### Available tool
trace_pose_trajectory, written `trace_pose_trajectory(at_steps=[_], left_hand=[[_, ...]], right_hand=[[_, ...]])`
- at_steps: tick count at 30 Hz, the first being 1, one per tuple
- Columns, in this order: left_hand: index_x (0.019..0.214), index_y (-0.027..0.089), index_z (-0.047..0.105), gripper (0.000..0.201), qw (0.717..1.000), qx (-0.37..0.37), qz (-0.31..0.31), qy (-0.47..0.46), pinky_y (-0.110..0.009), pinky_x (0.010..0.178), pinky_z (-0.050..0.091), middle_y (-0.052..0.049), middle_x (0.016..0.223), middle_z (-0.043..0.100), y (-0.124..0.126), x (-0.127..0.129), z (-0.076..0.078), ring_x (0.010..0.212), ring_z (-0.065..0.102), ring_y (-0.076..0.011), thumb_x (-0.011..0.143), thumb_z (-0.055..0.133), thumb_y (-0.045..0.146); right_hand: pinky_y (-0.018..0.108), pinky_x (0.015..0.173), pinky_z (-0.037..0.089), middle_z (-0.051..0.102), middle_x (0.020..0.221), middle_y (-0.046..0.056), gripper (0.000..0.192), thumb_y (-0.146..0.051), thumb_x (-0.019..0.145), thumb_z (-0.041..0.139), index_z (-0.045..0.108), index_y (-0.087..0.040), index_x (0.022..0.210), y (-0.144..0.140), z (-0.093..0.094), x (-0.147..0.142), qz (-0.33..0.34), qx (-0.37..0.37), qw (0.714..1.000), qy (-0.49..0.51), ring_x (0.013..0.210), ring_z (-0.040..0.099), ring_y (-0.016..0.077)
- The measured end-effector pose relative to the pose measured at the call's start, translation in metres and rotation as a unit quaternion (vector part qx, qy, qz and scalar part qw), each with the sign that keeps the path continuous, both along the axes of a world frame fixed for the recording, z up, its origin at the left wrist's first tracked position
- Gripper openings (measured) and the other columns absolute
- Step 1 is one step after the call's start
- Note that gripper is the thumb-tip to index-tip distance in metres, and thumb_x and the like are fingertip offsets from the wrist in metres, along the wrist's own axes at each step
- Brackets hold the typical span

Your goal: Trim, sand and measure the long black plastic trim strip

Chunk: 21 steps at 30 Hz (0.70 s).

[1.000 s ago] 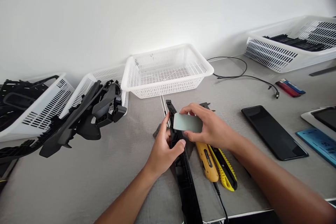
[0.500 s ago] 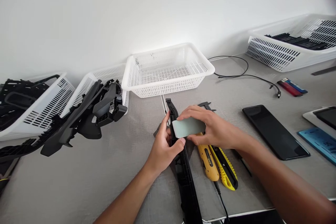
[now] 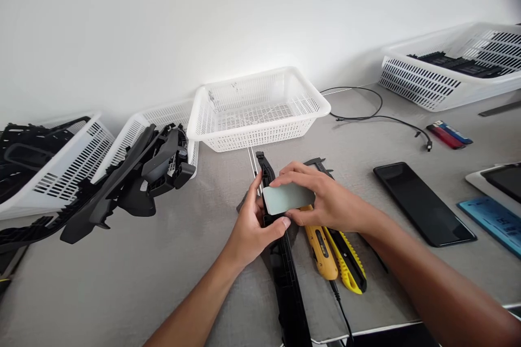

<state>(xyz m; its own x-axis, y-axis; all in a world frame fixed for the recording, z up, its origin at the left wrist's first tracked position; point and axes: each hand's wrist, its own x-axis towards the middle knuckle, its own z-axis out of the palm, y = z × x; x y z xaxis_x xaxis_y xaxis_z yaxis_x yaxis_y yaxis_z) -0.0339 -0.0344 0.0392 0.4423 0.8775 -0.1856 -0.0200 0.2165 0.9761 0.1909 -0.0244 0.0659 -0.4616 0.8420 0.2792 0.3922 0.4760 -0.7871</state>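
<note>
Two hands meet over a long black plastic strip [image 3: 285,271] lying on the grey table [image 3: 163,271]; the left hand [image 3: 250,227] is closed around the strip near its far end; the right hand [image 3: 325,200] pinches a pale grey-green flat rectangular block [image 3: 287,198] held against it; two yellow utility knives [image 3: 334,255] lie just beside; a white slotted plastic basket [image 3: 260,111] stands behind.

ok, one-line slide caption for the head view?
Left hand steadies a long black plastic part on the table while right hand presses a pale grey block against it.

No legible text, label, brand or number on anything.
</note>
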Motion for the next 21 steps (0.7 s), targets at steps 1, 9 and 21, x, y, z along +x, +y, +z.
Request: trace_pose_trajectory(at_steps=[1, 9, 21], left_hand=[[0.179, 0.023, 0.007, 0.125, 1.000, 0.001, 0.001, 0.002, -0.039, 0.098, 0.058, -0.010, 0.125, 0.077, 0.000, 0.000, 0.000, 0.108, 0.074, -0.0260, 0.086, 0.089, 0.035], [0.179, 0.025, 0.010, 0.118, 1.000, 0.008, 0.009, 0.005, -0.037, 0.099, 0.057, -0.010, 0.128, 0.076, 0.001, -0.002, -0.001, 0.111, 0.074, -0.0253, 0.090, 0.086, 0.037], [0.179, 0.028, 0.015, 0.110, 0.999, 0.007, -0.037, 0.014, -0.032, 0.081, 0.055, -0.006, 0.115, 0.075, -0.003, -0.001, 0.000, 0.091, 0.067, -0.0203, 0.092, 0.082, 0.032]], right_hand=[[0.044, 0.103, 0.059, 0.067, 0.128, 0.007, 0.053, -0.011, 0.087, 0.078, 0.069, -0.030, 0.135, 0.000, 0.000, 0.001, 0.002, -0.002, 1.000, -0.001, 0.116, 0.070, 0.0271], [0.045, 0.102, 0.059, 0.069, 0.127, 0.007, 0.048, -0.014, 0.087, 0.078, 0.069, -0.030, 0.131, 0.003, -0.002, 0.002, -0.014, 0.014, 1.000, -0.002, 0.114, 0.072, 0.0278], [0.051, 0.106, 0.058, 0.070, 0.130, 0.009, 0.045, -0.025, 0.093, 0.076, 0.068, -0.029, 0.137, 0.004, -0.012, -0.004, -0.135, 0.076, 0.988, 0.015, 0.120, 0.070, 0.0321]])
